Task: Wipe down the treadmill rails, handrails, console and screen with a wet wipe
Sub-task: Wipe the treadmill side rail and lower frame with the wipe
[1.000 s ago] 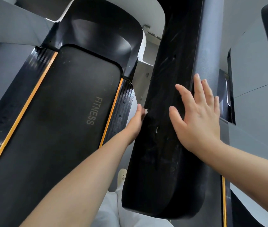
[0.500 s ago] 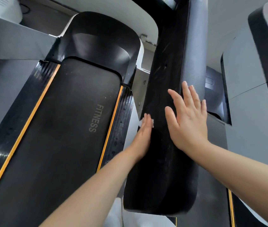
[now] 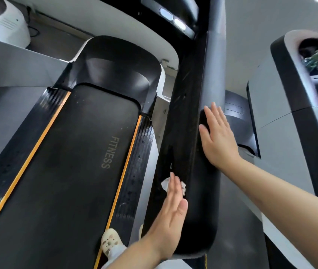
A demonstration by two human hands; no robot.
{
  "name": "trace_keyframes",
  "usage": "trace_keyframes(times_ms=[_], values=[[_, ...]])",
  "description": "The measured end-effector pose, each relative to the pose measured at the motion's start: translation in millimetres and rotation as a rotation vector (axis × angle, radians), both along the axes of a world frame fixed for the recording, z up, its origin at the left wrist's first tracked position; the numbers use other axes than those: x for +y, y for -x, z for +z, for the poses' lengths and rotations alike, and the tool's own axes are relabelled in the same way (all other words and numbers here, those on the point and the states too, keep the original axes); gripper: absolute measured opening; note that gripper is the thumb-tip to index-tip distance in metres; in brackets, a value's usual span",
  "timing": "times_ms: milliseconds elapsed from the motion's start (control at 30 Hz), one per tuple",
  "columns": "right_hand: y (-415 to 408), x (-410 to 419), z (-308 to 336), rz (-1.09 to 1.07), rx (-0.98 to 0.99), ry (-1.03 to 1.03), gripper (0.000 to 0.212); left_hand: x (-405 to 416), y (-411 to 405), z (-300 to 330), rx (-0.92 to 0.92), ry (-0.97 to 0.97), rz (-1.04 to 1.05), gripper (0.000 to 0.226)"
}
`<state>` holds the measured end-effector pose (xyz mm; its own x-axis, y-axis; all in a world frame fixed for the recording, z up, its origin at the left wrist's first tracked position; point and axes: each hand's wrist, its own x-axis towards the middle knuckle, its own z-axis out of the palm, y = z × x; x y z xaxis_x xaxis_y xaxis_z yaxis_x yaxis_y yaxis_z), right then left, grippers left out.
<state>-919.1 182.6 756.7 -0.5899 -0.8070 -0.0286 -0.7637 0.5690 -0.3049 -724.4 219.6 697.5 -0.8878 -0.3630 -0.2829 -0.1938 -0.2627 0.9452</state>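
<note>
- Head view: white wet wipe (image 3: 182, 185) pinned flat under the left hand (image 3: 170, 216), fingers straight, against the black handrail (image 3: 183, 117).
- Right hand (image 3: 219, 138) lies open on the rail's outer side.
- Treadmill belt (image 3: 72, 164) marked FITNESS runs below, orange-edged.

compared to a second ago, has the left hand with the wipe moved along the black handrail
Yes. The left hand has slid the wipe down the black handrail toward its rounded near end, while the right hand stays flat higher up the rail.
</note>
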Motion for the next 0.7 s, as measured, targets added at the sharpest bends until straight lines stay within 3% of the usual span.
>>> trace_keyframes(times_ms=[67,233,467,700], values=[[5,-6,-2,-0.092,-0.029,0.079,0.048,-12,10,0,0.004,-0.021,-0.016,0.057],[7,-5,-8,-0.105,-0.065,0.111,0.048,-52,57,9,0.014,-0.092,0.042,0.059],[11,-7,-12,-0.096,-0.090,0.165,0.047,-114,130,10,-0.029,0.039,0.123,0.056],[12,-6,-11,-0.076,-0.119,0.170,0.046,-67,78,9,0.084,0.087,0.060,0.051]])
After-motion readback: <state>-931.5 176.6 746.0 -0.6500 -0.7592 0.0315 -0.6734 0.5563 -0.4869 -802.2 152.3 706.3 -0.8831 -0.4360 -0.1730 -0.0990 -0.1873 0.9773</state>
